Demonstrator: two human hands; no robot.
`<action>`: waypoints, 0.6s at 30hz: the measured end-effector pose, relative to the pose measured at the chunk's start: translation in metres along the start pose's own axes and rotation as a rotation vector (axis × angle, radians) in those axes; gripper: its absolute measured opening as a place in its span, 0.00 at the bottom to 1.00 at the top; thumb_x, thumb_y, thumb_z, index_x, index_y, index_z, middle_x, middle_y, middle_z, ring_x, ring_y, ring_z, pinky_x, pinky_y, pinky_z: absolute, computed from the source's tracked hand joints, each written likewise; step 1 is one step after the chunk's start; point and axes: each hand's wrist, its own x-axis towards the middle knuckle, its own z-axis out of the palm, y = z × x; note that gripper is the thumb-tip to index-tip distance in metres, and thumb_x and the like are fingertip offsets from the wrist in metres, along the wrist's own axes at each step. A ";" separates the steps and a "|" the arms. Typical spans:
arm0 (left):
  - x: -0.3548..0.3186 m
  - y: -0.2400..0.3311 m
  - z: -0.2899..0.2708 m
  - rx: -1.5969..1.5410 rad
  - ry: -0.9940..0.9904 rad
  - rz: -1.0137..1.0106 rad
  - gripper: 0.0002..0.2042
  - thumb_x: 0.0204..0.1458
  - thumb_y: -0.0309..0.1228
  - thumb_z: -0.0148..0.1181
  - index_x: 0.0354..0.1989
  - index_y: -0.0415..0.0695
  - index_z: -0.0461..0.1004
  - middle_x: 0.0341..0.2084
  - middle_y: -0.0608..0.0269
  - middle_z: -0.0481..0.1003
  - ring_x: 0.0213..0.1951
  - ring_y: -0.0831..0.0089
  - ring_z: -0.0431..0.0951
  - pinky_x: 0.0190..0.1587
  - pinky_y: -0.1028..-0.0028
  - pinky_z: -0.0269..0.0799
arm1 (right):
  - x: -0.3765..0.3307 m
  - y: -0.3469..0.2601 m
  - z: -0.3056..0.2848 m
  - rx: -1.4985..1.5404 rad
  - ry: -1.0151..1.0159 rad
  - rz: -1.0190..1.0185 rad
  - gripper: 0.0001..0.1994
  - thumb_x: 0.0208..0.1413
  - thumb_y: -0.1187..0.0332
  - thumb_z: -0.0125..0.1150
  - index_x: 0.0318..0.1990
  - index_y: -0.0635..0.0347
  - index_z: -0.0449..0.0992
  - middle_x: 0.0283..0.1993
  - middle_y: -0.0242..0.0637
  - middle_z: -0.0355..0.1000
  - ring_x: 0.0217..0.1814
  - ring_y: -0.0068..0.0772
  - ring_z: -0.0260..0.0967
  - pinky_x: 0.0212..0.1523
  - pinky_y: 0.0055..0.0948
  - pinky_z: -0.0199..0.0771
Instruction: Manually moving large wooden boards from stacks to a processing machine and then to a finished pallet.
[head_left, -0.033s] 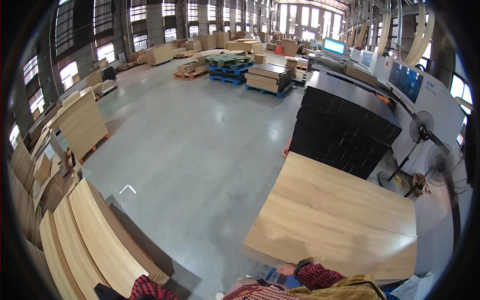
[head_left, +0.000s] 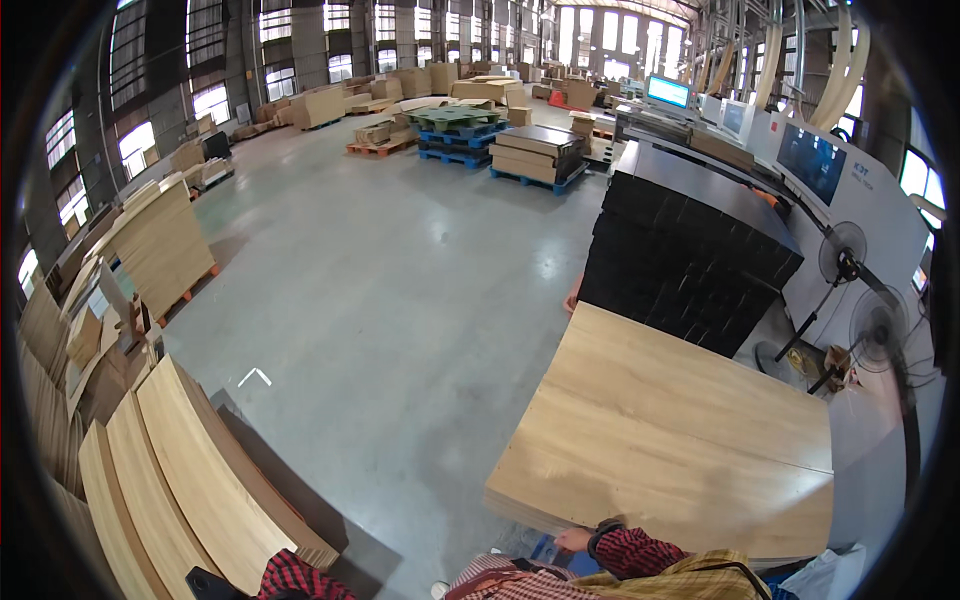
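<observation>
My right hand is low in the view, at the near edge of a stack of light wood-grain boards. A dark band circles its wrist, below a red-and-black checked sleeve. Its fingers are too small and bunched to tell whether they grip the boards. At the lower left, the other checked sleeve lies over the end of curved-looking stacks of pale boards. My left hand does not show there. A flat black object shows beside that sleeve, cut off by the bottom edge.
A tall stack of black-edged panels stands beyond the boards; what looks like another person's hand shows at its left. Two standing fans and a machine with a screen are right. Pallets lie farther off across the grey floor.
</observation>
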 end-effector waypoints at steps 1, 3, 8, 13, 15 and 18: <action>-0.002 0.001 -0.002 -0.003 -0.017 0.005 0.05 0.51 0.21 0.48 0.29 0.37 0.72 0.09 0.62 0.61 0.10 0.73 0.59 0.16 0.73 0.60 | 0.003 0.007 0.003 0.004 0.001 0.003 0.19 0.50 0.54 0.44 0.19 0.57 0.75 0.20 0.40 0.71 0.25 0.39 0.69 0.28 0.39 0.65; -0.012 0.002 -0.001 -0.005 -0.049 0.008 0.05 0.51 0.22 0.48 0.29 0.37 0.72 0.09 0.62 0.61 0.11 0.72 0.59 0.17 0.73 0.61 | 0.006 0.022 0.009 -0.272 -0.230 -0.018 0.19 0.52 0.56 0.44 0.23 0.63 0.74 0.20 0.36 0.71 0.20 0.29 0.68 0.26 0.29 0.68; -0.035 0.021 0.002 0.060 -0.207 -0.055 0.07 0.52 0.23 0.44 0.28 0.37 0.71 0.12 0.60 0.63 0.13 0.68 0.63 0.17 0.71 0.60 | 0.005 0.024 0.042 -0.360 -0.220 -0.195 0.21 0.50 0.53 0.43 0.20 0.60 0.74 0.17 0.34 0.70 0.19 0.29 0.68 0.23 0.30 0.66; -0.054 0.022 -0.018 0.156 -0.425 -0.461 0.11 0.54 0.28 0.44 0.31 0.34 0.72 0.17 0.55 0.68 0.18 0.61 0.68 0.19 0.67 0.60 | 0.021 0.014 0.065 0.049 -0.224 0.115 0.19 0.51 0.52 0.46 0.24 0.59 0.75 0.21 0.34 0.72 0.20 0.28 0.68 0.24 0.29 0.65; -0.086 0.018 -0.026 0.197 -0.246 -0.518 0.13 0.55 0.32 0.45 0.31 0.35 0.74 0.20 0.53 0.72 0.20 0.57 0.70 0.23 0.66 0.64 | 0.033 0.019 0.067 0.034 -0.108 0.040 0.18 0.51 0.53 0.47 0.28 0.58 0.75 0.22 0.34 0.72 0.22 0.28 0.69 0.24 0.29 0.66; -0.146 0.032 -0.022 0.244 0.158 -0.708 0.11 0.51 0.30 0.51 0.31 0.34 0.74 0.20 0.53 0.73 0.21 0.61 0.71 0.27 0.66 0.67 | 0.068 0.069 0.069 0.737 -0.907 0.147 0.16 0.51 0.55 0.49 0.28 0.57 0.74 0.24 0.33 0.73 0.24 0.29 0.69 0.25 0.29 0.67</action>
